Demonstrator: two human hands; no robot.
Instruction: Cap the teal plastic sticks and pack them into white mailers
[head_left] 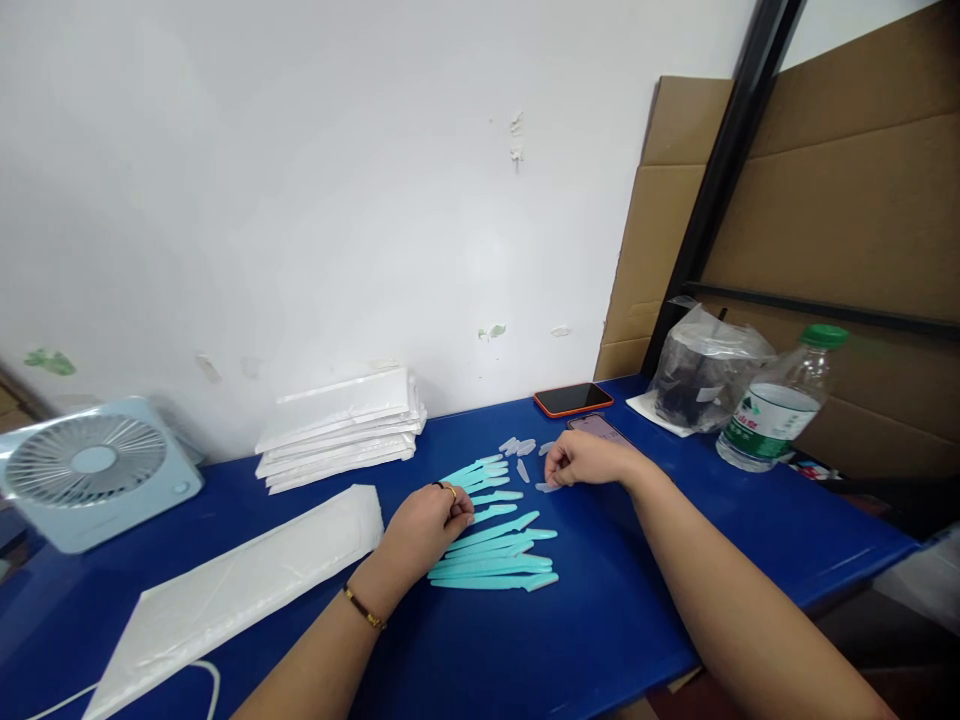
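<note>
Turquoise eyebrow razors [491, 568] lie in a loose fan on the blue table, most with their blade ends toward the right. My left hand [431, 520] rests over the middle of the fan. Its fingers are curled and pinched at the handle end of one razor [495, 511]; the fingertips are partly hidden. Several small clear plastic blade caps [523, 447] are scattered beyond the blade ends. Among them, my right hand [585, 460] is closed in a pinch, its fingertips at a clear cap [545, 488] low against the table.
White padded mailers [341, 425] are stacked by the wall, and another mailer [255, 580] lies at left. A light blue fan [97, 470] stands far left. Behind my right hand are an orange-edged phone [574, 399] and another phone [600, 428]. A bagged cup [694, 375] and water bottle [776, 410] stand right.
</note>
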